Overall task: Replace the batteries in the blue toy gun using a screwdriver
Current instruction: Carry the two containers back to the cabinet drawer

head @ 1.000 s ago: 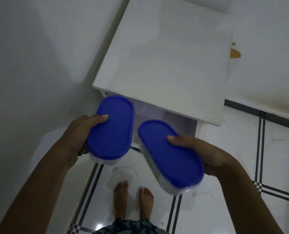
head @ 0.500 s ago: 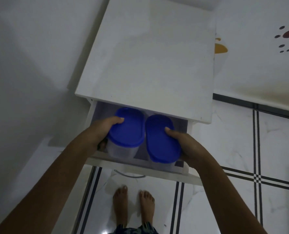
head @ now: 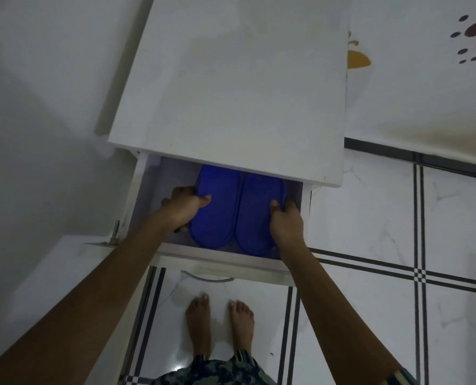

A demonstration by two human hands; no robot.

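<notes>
White open cabinet drawer (head: 220,259): left hand (head: 183,208) grips one blue-lidded oval plastic tub (head: 217,218), right hand (head: 286,225) grips its twin (head: 259,220). Thumbs on the lids, fingers curled down the sides, looks like.

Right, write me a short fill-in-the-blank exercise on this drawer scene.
The left container and the right container both have ____ lids.
The left hand and the right hand each grip ____ container.
The drawer around them is ____, not closed.
Missing words: blue; one; open.

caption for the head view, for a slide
Left hand and right hand grip two blue-lidded containers side by side in an open white drawer.
</notes>
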